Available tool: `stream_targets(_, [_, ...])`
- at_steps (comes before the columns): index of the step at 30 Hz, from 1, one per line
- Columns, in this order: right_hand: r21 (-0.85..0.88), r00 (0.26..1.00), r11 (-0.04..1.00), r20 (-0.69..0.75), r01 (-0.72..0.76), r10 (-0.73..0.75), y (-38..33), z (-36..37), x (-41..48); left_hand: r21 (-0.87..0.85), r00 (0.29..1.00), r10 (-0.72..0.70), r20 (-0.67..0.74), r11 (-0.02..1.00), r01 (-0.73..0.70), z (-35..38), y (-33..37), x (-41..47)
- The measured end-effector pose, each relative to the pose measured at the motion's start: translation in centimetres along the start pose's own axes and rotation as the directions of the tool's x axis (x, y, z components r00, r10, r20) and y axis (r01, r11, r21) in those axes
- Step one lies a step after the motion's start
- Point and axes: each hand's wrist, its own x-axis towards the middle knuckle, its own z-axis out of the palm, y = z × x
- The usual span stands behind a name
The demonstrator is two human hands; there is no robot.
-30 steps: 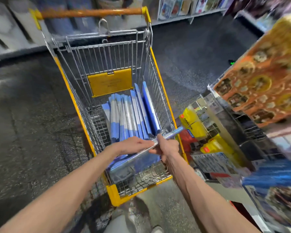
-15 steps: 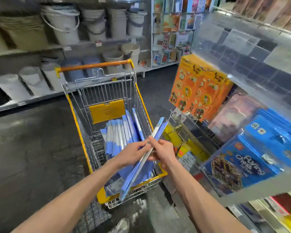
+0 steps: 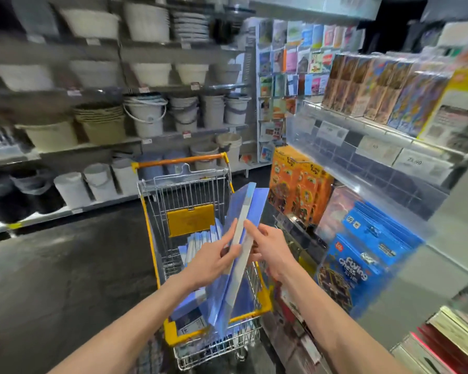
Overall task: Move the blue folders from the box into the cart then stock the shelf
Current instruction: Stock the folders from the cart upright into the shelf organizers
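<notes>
A small bundle of blue folders (image 3: 247,209) stands nearly upright above the near end of the yellow-rimmed wire cart (image 3: 264,303). My left hand (image 3: 214,259) grips the bundle from the left, fingers laid along its white edge. My right hand (image 3: 270,248) holds it from the right, index finger stretched along the edge. More blue folders (image 3: 197,242) stand on edge inside the cart, behind the yellow flap (image 3: 191,220). The shelf (image 3: 362,147) with clear plastic fronts is to my right.
Blue chess game boxes (image 3: 362,255) and orange packs (image 3: 297,182) hang on the right-hand rack. Across the dark floor (image 3: 65,265), shelves hold white buckets (image 3: 146,114) and baskets. Books (image 3: 454,336) lie stacked at the lower right. A card rack (image 3: 284,76) stands behind the cart.
Both hands have lifted the folder bundle out of the cart and tipped it upright. My view has risen from the cart floor to the shelves.
</notes>
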Motion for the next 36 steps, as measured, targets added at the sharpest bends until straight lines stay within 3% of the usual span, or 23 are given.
stream_targets(8, [-0.035, 0.990, 0.989, 0.024, 0.141, -0.140, -5.1, 1.9, -0.9, -0.069, 0.995, 0.093, -0.041, 0.993, -0.095, -3.2, 1.0, 1.4])
stream_targets(13, [-0.104, 0.975, 0.970, 0.031, 0.221, -0.219, -6.9, 3.8, -0.2, -0.204, 0.995, 0.046, -0.085, 0.977, -0.063, -5.9, 2.8, 1.2])
stream_targets(21, [-0.288, 0.972, 0.937, -0.062, 0.200, -0.227, -11.3, 7.4, 2.1, -0.562, 0.999, -0.026, -0.034, 0.827, 0.002, -10.0, 4.3, 2.1])
stream_targets(25, [-0.537, 0.946, 0.802, -0.028, 0.259, -0.324, -11.4, 8.4, 3.6, -0.679, 0.997, -0.077, -0.018, 0.733, 0.044, -11.5, 4.3, 2.3])
stream_targets(30, [-0.579, 0.935, 0.769, -0.031, 0.272, -0.354, -12.6, 9.2, 4.4, -0.765, 0.998, -0.062, -0.006, 0.643, 0.036, -12.6, 3.7, 3.0])
stream_targets(36, [-0.590, 0.922, 0.758, -0.057, 0.279, -0.383, -13.6, 10.2, 4.3, -0.779, 0.999, -0.006, -0.049, 0.626, -0.034, -13.4, 2.8, 4.2])
